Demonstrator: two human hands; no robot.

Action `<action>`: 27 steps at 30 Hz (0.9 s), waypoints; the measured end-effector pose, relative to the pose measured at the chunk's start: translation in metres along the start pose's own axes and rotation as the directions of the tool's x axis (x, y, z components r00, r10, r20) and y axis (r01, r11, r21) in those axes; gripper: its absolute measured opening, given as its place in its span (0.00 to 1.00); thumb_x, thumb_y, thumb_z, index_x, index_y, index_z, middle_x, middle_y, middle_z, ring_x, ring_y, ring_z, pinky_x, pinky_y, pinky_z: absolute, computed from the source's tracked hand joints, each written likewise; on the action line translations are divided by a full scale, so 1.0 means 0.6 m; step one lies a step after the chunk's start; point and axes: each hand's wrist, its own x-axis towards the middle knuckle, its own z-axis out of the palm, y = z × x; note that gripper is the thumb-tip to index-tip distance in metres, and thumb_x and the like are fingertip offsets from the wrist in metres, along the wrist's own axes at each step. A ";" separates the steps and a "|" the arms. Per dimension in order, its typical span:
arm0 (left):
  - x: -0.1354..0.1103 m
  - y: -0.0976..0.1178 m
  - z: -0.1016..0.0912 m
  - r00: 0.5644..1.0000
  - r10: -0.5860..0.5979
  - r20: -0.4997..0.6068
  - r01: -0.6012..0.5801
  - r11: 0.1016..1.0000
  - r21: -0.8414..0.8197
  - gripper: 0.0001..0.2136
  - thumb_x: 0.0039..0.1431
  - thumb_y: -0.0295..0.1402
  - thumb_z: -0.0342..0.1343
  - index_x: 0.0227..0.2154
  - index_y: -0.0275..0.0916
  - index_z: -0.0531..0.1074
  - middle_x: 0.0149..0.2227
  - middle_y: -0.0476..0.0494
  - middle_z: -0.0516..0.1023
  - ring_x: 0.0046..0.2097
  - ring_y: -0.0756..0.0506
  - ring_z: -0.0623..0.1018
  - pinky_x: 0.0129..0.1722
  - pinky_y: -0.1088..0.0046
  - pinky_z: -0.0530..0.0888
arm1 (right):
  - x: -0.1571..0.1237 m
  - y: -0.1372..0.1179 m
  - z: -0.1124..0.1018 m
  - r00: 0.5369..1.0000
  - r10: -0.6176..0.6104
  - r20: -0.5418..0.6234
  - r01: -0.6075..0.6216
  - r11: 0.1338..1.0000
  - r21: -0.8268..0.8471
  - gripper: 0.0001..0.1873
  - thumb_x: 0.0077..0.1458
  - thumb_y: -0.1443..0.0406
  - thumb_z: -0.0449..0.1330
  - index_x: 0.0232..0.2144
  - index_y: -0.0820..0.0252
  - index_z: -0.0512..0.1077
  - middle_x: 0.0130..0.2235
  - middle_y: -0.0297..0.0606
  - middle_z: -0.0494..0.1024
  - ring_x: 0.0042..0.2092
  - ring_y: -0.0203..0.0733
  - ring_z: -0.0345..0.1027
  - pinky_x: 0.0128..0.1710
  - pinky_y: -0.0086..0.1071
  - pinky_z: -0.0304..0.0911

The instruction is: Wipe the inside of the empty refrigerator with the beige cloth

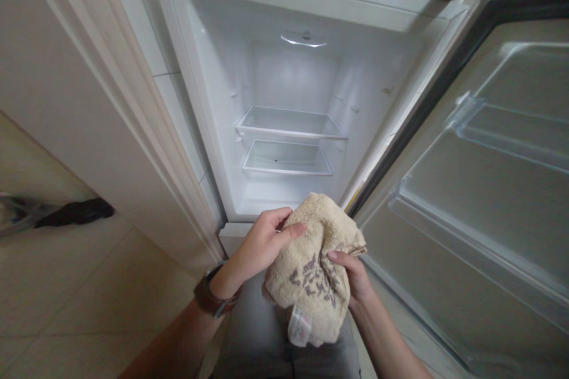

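Note:
Both of my hands hold a bunched beige towel [311,266] with a grey embroidered pattern and a white label at its lower edge. My left hand [262,243], a brown watch on its wrist, pinches the towel's top left with thumb and fingers. My right hand [353,275] grips it from beneath on the right, thumb on the cloth. The towel hangs in front of the open fridge [288,100], just below its bottom opening, over my lap.
Inside the lit white fridge are two glass shelves [291,127], both bare. Its door [489,177] stands open to the right with clear bins. A white wall panel [89,100] runs on the left. A dark object [75,211] lies on the tiled floor at far left.

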 end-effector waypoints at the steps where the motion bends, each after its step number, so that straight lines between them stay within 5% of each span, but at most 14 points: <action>1: -0.001 0.002 0.000 1.000 0.003 0.002 -0.003 1.000 -0.005 0.20 0.61 0.50 0.64 0.30 0.36 0.72 0.28 0.51 0.71 0.32 0.49 0.70 0.30 0.76 0.65 | -0.001 -0.001 0.000 1.000 0.005 0.004 -0.005 1.000 0.005 0.36 0.38 0.63 0.75 0.53 0.63 0.79 0.44 0.46 0.86 0.52 0.60 0.80 0.62 0.51 0.69; 3: -0.003 0.006 0.001 1.000 0.013 -0.004 -0.013 1.000 -0.025 0.20 0.64 0.51 0.61 0.32 0.36 0.74 0.30 0.50 0.72 0.33 0.49 0.70 0.31 0.76 0.66 | -0.002 -0.002 0.000 1.000 0.014 0.005 -0.014 1.000 0.016 0.36 0.38 0.63 0.75 0.53 0.62 0.78 0.44 0.46 0.86 0.52 0.60 0.80 0.62 0.52 0.68; 7: -0.007 0.006 -0.002 0.996 -0.014 -0.089 0.004 0.994 -0.110 0.22 0.69 0.54 0.52 0.51 0.41 0.74 0.41 0.45 0.77 0.40 0.47 0.76 0.35 0.75 0.71 | -0.004 -0.004 -0.002 0.999 0.041 -0.002 -0.041 0.999 0.019 0.35 0.38 0.62 0.75 0.52 0.63 0.79 0.45 0.48 0.86 0.52 0.61 0.80 0.61 0.52 0.69; 11: -0.005 -0.008 -0.008 0.982 0.021 -0.185 -0.028 0.999 -0.036 0.21 0.68 0.51 0.55 0.54 0.42 0.72 0.46 0.43 0.78 0.45 0.45 0.78 0.39 0.74 0.74 | 0.001 0.001 -0.001 0.999 0.006 -0.038 -0.004 0.999 0.044 0.36 0.36 0.62 0.76 0.51 0.63 0.79 0.47 0.48 0.85 0.51 0.61 0.80 0.61 0.52 0.70; 14: -0.003 -0.026 -0.006 0.993 0.049 -0.108 -0.045 0.998 0.036 0.20 0.68 0.47 0.57 0.56 0.42 0.73 0.54 0.40 0.79 0.52 0.43 0.78 0.52 0.67 0.75 | 0.013 0.010 -0.006 0.993 -0.036 -0.115 0.043 0.997 0.057 0.37 0.34 0.62 0.78 0.50 0.63 0.80 0.46 0.48 0.85 0.50 0.60 0.81 0.60 0.52 0.70; 19: 0.000 -0.073 0.024 0.999 0.005 -0.034 -0.004 0.999 0.034 0.26 0.66 0.47 0.60 0.63 0.42 0.72 0.66 0.39 0.72 0.69 0.36 0.67 0.71 0.58 0.60 | 0.044 0.039 -0.035 0.951 -0.217 -0.221 0.211 0.976 -0.052 0.39 0.38 0.58 0.79 0.54 0.61 0.77 0.46 0.46 0.85 0.52 0.59 0.80 0.58 0.51 0.72; 23: 0.006 -0.131 0.033 0.998 -0.056 -0.011 0.056 0.998 -0.033 0.26 0.62 0.47 0.63 0.61 0.45 0.75 0.66 0.42 0.72 0.69 0.35 0.66 0.71 0.60 0.59 | 0.047 0.069 -0.066 0.919 -0.310 -0.243 0.284 0.949 -0.138 0.41 0.36 0.58 0.81 0.54 0.60 0.77 0.48 0.47 0.85 0.54 0.59 0.78 0.59 0.51 0.71; 27: 0.018 -0.192 0.020 0.975 -0.222 0.016 0.210 0.896 -0.392 0.36 0.61 0.54 0.60 0.69 0.47 0.63 0.61 0.39 0.76 0.60 0.35 0.76 0.59 0.57 0.71 | 0.033 0.073 -0.094 0.908 -0.279 -0.312 0.253 0.960 -0.123 0.37 0.34 0.57 0.81 0.48 0.61 0.80 0.46 0.49 0.85 0.55 0.63 0.77 0.58 0.52 0.71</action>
